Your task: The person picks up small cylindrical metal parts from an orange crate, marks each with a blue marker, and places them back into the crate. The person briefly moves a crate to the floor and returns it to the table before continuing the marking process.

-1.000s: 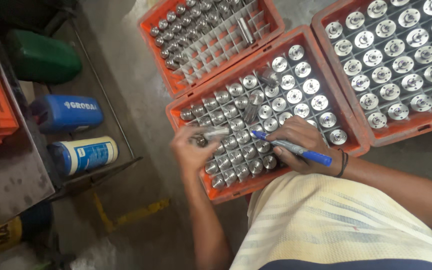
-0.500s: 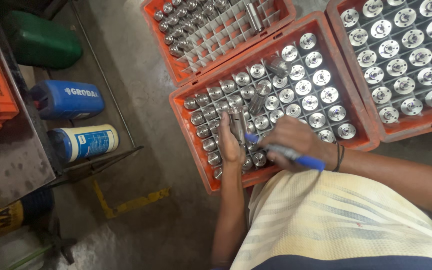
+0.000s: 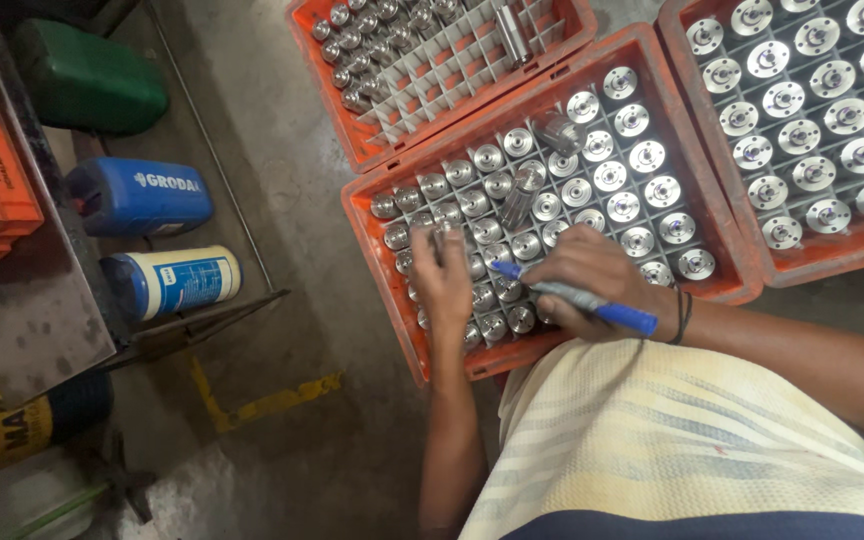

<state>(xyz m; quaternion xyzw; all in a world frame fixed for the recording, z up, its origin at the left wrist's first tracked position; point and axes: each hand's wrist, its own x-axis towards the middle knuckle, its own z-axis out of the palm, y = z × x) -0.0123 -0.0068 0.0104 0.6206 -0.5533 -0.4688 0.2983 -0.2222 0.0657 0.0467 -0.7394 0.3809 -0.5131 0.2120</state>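
An orange crate (image 3: 422, 350) with a grid of cells holds several shiny metal cylinders (image 3: 612, 175). My left hand (image 3: 442, 280) lies over the near-left cells, fingers closed around one metal cylinder (image 3: 442, 238) that sticks up from the grid. My right hand (image 3: 592, 280) rests over the near-middle cells and holds a blue marker pen (image 3: 567, 293), its tip pointing left toward my left hand. Two cylinders (image 3: 522, 190) stand tilted higher than the others in the middle of the crate.
A second orange crate (image 3: 352, 140) behind is partly filled, and a third orange crate (image 3: 722, 215) at right is full of metal parts. On the left floor lie a blue canister (image 3: 137, 195), a white-and-blue canister (image 3: 172, 280), a green can (image 3: 87, 80) and a metal rack (image 3: 32, 330).
My left hand moved from the crate's left edge to the right and onto a cylinder in the near-left cells. My right hand with the pen stayed over the crate.
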